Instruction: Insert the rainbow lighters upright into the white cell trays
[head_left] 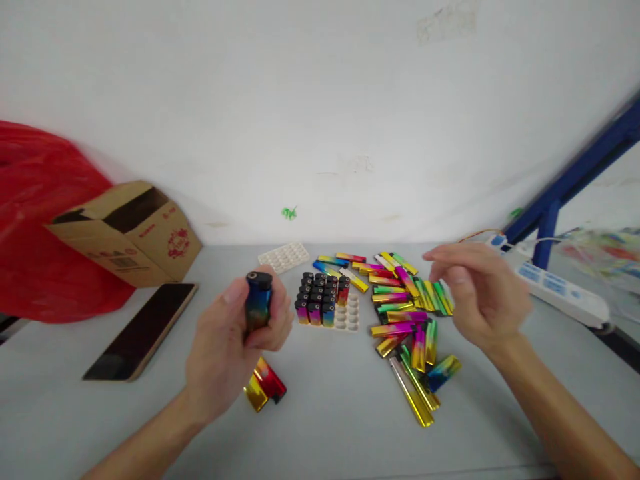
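My left hand (235,333) is closed around a lighter (257,303) with a black top and a shiny blue-green body, held upright above the table. My right hand (483,293) hovers at the right edge of a loose pile of lighters (400,313); its fingers are loosely bent and apart, with nothing visible between them. Those lighters lie on their sides in metallic gold, pink, green and blue. Between my hands, several black-topped lighters (315,300) stand upright in a white tray (347,313), whose right part shows bare sockets. A red and gold pair of lighters (267,383) lies below my left hand.
A second white tray (284,257) lies near the wall. On the left are a phone (143,330), an opened cardboard box (135,233) and a red plastic bag (45,220). A white power strip (560,287) and a blue metal frame (575,173) border the right side.
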A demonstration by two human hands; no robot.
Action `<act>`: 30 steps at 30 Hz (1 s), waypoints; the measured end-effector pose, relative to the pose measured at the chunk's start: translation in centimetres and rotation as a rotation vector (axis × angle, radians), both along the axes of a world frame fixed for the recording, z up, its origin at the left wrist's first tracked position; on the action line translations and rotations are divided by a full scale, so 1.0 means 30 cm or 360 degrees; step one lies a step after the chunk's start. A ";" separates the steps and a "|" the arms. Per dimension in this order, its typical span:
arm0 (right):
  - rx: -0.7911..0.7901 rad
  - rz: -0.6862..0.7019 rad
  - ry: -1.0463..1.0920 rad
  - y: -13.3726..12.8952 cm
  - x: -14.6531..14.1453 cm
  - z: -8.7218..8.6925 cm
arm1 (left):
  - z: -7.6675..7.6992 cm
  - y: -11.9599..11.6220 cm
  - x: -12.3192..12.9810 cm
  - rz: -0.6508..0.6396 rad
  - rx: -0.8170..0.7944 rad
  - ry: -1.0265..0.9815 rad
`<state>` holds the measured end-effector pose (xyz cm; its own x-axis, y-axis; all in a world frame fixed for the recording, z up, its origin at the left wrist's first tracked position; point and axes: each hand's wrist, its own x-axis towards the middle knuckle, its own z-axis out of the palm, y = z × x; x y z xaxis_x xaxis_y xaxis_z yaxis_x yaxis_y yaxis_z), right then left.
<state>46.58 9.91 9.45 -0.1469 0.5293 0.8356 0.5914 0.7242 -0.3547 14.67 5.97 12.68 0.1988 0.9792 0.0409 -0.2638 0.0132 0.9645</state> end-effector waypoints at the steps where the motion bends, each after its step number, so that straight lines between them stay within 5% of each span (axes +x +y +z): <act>1: -0.0011 0.0016 -0.0040 0.025 -0.015 -0.017 | 0.010 0.028 0.033 -0.0101 -0.0041 -0.0058; 7: -0.0211 0.0170 -0.0282 0.096 -0.059 -0.125 | -0.061 0.035 0.081 -0.0235 -0.0183 -0.0188; 12: -0.0347 0.0026 -0.0203 0.079 -0.037 -0.148 | -0.087 0.024 0.070 -0.0137 -0.0234 -0.0134; 21: -0.0438 0.0136 -0.0373 0.109 -0.041 -0.186 | -0.104 0.076 0.023 -0.0027 -0.0325 -0.0174; 26: -0.0476 0.0213 -0.0390 0.100 -0.048 -0.182 | -0.072 0.122 0.001 0.0152 0.0035 0.0298; 30: -0.0504 0.0208 -0.0374 0.097 -0.054 -0.175 | -0.023 0.169 -0.001 0.0274 0.0557 0.1319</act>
